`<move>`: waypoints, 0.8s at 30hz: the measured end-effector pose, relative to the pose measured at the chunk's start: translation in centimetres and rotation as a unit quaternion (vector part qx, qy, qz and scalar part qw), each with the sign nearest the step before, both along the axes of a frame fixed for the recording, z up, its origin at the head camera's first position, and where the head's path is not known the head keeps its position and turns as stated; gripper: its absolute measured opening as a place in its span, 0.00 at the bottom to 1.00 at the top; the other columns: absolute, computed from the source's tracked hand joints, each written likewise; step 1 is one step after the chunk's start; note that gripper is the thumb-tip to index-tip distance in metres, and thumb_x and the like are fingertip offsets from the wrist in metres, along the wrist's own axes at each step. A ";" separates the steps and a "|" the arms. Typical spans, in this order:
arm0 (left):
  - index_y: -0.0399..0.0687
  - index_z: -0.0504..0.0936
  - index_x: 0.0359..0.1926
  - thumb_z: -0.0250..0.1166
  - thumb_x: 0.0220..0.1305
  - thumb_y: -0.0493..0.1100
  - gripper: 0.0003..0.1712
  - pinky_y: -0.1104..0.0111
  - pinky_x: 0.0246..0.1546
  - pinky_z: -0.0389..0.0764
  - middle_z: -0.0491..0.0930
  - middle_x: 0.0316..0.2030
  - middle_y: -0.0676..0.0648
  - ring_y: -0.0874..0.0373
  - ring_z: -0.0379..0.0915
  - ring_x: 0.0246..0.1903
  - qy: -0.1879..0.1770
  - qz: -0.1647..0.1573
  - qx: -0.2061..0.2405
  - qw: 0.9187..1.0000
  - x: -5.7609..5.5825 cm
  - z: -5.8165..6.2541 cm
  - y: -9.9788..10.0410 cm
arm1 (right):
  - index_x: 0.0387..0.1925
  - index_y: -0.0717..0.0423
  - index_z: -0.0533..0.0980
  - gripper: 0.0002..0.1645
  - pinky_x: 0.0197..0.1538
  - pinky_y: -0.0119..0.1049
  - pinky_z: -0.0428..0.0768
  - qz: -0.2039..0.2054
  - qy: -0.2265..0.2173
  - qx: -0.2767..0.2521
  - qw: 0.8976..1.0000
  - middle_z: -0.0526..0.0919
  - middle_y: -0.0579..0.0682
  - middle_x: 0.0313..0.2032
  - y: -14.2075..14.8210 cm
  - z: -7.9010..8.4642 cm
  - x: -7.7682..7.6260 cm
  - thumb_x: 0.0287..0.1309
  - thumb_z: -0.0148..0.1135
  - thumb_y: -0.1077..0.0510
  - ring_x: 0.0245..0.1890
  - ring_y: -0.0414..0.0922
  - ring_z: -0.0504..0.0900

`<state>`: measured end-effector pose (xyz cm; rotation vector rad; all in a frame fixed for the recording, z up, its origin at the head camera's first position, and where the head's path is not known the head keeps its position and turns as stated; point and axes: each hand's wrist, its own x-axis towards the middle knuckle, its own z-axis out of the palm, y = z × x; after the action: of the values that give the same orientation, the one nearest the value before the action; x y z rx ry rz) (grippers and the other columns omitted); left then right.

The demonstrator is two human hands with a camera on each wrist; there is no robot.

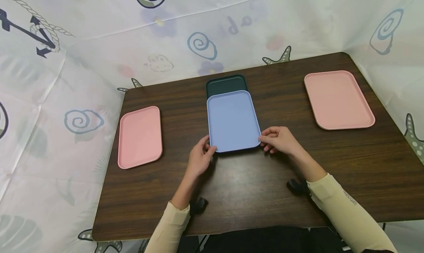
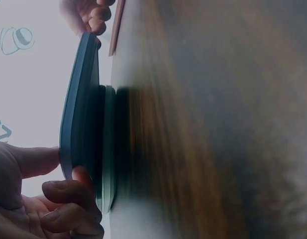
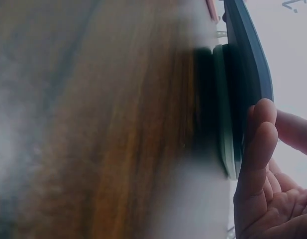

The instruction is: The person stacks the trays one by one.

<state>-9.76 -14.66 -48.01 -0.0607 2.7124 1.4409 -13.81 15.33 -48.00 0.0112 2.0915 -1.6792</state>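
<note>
A blue rectangular tray (image 1: 233, 121) is held by its two near corners in the head view. My left hand (image 1: 199, 157) pinches the near left corner, thumb on the rim and fingers beneath. At the near right corner my right hand (image 1: 279, 139) pinches the tray the same way. Behind it a dark green tray (image 1: 226, 84) lies on the table, its nearer part hidden under the blue one. Both wrist views show the blue tray (image 2: 79, 109) edge-on, raised above the green tray (image 3: 224, 109) with a dark gap between.
A smaller pink tray (image 1: 140, 137) lies on the left of the dark wooden table (image 1: 258, 194). On the right lies a larger pink tray (image 1: 339, 99). Printed white cloth (image 1: 232, 32) hangs behind the table and along its left side.
</note>
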 end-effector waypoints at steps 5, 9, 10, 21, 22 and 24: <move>0.38 0.71 0.67 0.64 0.67 0.43 0.30 0.65 0.26 0.69 0.77 0.30 0.47 0.59 0.66 0.19 0.005 -0.001 -0.024 1.000 -0.8 0.1 -0.1 | 0.47 0.69 0.76 0.20 0.26 0.36 0.81 -0.006 0.007 -0.002 1.000 0.85 0.57 0.30 -0.2 0.1 -0.7 0.63 0.65 0.56 0.23 0.43 0.83; 0.38 0.71 0.67 0.63 0.67 0.43 0.29 0.64 0.30 0.69 0.77 0.30 0.47 0.58 0.66 0.22 0.014 -0.004 -0.039 0.999 -1.5 0.0 -0.2 | 0.48 0.69 0.76 0.19 0.25 0.35 0.80 -0.012 0.008 -0.003 1.000 0.85 0.59 0.31 -0.4 0.3 -1.1 0.63 0.65 0.57 0.22 0.43 0.82; 0.37 0.71 0.67 0.63 0.67 0.43 0.29 0.64 0.31 0.69 0.77 0.30 0.47 0.57 0.66 0.22 0.016 -0.006 -0.042 0.999 -1.6 0.0 -0.2 | 0.48 0.70 0.76 0.20 0.25 0.35 0.80 -0.013 0.010 -0.003 1.000 0.85 0.60 0.31 -0.5 0.3 -1.2 0.63 0.65 0.57 0.22 0.43 0.82; 0.39 0.71 0.67 0.63 0.66 0.43 0.30 0.60 0.35 0.68 0.76 0.31 0.45 0.52 0.69 0.29 0.039 0.003 -0.061 0.997 -3.4 -0.5 -0.1 | 0.48 0.71 0.77 0.19 0.23 0.34 0.79 -0.035 0.052 0.004 0.998 0.85 0.58 0.30 -1.1 -0.3 -2.4 0.65 0.63 0.57 0.23 0.43 0.83; 0.40 0.71 0.67 0.63 0.67 0.43 0.30 0.60 0.36 0.69 0.76 0.31 0.45 0.51 0.69 0.30 0.037 0.005 -0.061 0.997 -3.5 -0.5 -0.1 | 0.48 0.70 0.77 0.19 0.23 0.34 0.79 -0.038 0.056 0.005 0.998 0.85 0.57 0.29 -1.2 -0.3 -2.5 0.65 0.63 0.57 0.23 0.43 0.84; 0.41 0.71 0.68 0.62 0.67 0.44 0.30 0.59 0.37 0.69 0.76 0.32 0.46 0.51 0.70 0.31 0.033 0.009 -0.062 0.997 -3.8 -0.6 -0.1 | 0.48 0.71 0.77 0.18 0.22 0.33 0.79 -0.045 0.061 0.003 0.997 0.85 0.57 0.29 -1.4 -0.4 -2.7 0.65 0.63 0.58 0.22 0.42 0.84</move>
<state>-13.58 -14.78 -48.60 -0.0455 2.8592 1.2991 -16.56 13.95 -48.35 0.0061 2.2151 -1.7673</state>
